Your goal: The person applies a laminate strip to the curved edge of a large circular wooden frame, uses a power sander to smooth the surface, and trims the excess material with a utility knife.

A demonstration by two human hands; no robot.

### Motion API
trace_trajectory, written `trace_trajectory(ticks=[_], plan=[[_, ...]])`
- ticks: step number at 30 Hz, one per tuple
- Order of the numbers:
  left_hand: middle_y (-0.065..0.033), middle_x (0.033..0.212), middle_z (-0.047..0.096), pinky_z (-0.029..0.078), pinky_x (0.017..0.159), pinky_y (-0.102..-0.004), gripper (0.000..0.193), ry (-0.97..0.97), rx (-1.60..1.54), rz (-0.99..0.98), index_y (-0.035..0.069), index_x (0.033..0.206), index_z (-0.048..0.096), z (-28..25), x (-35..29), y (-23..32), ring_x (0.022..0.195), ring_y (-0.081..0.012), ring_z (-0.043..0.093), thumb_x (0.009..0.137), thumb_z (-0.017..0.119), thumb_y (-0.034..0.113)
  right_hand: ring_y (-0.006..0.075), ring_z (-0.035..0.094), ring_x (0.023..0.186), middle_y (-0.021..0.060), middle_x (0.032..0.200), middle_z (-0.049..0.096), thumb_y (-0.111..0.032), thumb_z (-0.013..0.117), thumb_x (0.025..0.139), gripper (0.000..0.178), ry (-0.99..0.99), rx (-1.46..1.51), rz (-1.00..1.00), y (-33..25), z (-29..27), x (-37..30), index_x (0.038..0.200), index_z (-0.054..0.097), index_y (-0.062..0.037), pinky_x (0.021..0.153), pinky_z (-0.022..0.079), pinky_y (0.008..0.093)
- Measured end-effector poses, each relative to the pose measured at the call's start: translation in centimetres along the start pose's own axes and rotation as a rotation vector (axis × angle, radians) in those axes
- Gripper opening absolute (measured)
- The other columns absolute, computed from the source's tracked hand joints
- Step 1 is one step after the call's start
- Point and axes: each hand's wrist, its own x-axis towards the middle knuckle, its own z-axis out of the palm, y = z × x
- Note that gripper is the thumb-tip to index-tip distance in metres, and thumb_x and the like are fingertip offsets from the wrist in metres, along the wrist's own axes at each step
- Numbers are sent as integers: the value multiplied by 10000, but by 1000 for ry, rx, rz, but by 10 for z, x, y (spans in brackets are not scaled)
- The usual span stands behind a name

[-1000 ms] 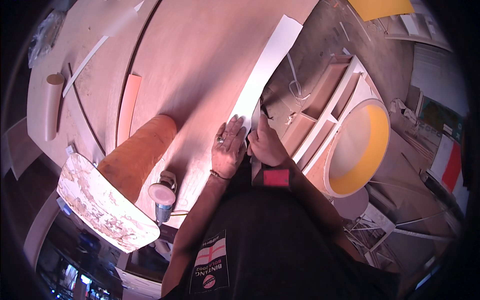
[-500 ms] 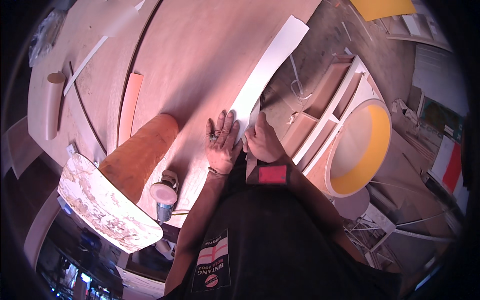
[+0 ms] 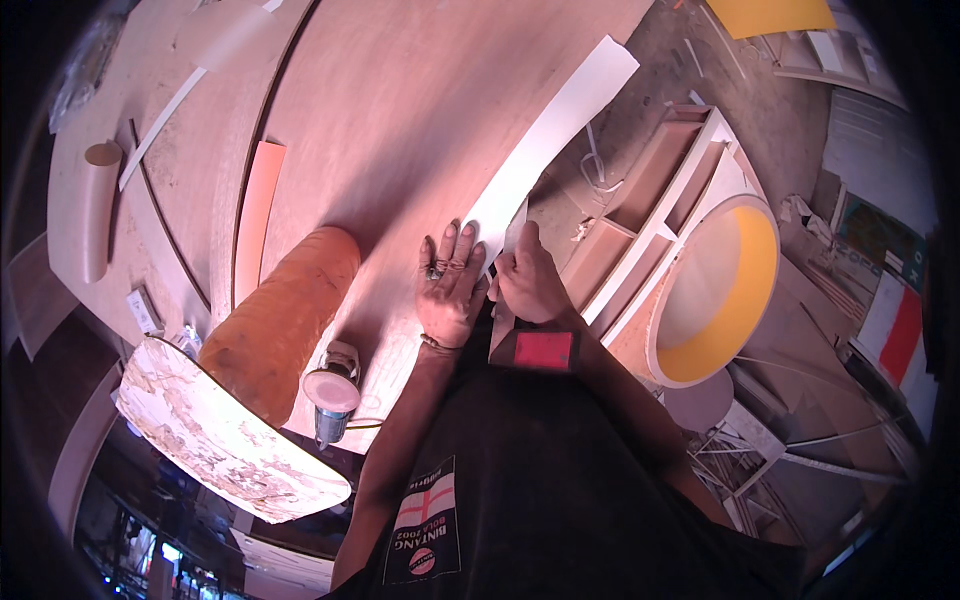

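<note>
My left hand lies palm down, fingers a little apart, on the near end of a long white strip. A ring and a bracelet show on this hand. The strip runs away from me along the right edge of a pale wooden board. Just right of the strip's near end, my right hand is closed with its thumb uppermost. A thin greyish piece shows just beyond its fingers, but what the grip encloses is hidden. Below the right wrist is a flat red rectangle.
At left stand an orange-brown roll, a power tool with a round pad and a mottled white panel. A wooden frame with compartments and a yellow-lined ring are at right. An upright tube stands far left.
The white strip's far end has shifted slightly to the right. My left hand has moved a little right with it; the right hand stays closed in nearly the same place.
</note>
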Motion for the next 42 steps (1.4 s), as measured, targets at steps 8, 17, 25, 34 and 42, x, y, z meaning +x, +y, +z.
trace_trajectory(ticks=[8, 17, 25, 34, 42], plan=[[-123, 1503, 595, 330, 1222, -583, 420, -3, 22, -7, 25, 1222, 723, 2, 0, -1, 1475, -332, 477, 814, 754, 119, 436, 734, 728, 332, 780, 660, -75, 527, 978, 337, 25, -42, 10, -12, 2, 6, 1152, 291, 93, 695, 603, 512], [-124, 1497, 599, 344, 1219, -577, 412, 9, 32, 24, 19, 1228, 717, 2, -1, -3, 1466, -329, 488, 834, 749, 133, 308, 693, 574, 191, 667, 632, -28, 488, 995, 191, 49, -104, -67, 12, 11, -2, 1044, 318, 44, 551, 549, 443], [-103, 1512, 588, 346, 1224, -562, 428, 16, 36, 19, 27, 1222, 717, 3, -1, -3, 1474, -314, 478, 816, 772, 149, 492, 663, 812, 341, 846, 638, -95, 531, 977, 330, 19, -174, -43, 17, 13, 0, 1145, 305, 75, 731, 530, 568], [-129, 1478, 618, 372, 1192, -588, 341, 38, -16, 6, 44, 1202, 723, -1, 3, 3, 1440, -338, 523, 864, 677, 54, 419, 715, 709, 275, 763, 655, -59, 551, 985, 263, 130, -208, -115, 24, 26, 15, 1063, 331, 63, 632, 564, 479], [-114, 1493, 604, 361, 1208, -570, 344, 20, 14, 1, 41, 1209, 727, 0, 0, -1, 1454, -313, 505, 872, 691, 98, 581, 645, 947, 405, 913, 657, -127, 535, 986, 342, -29, -136, 73, 1, 16, -12, 1160, 307, 57, 812, 537, 640]])
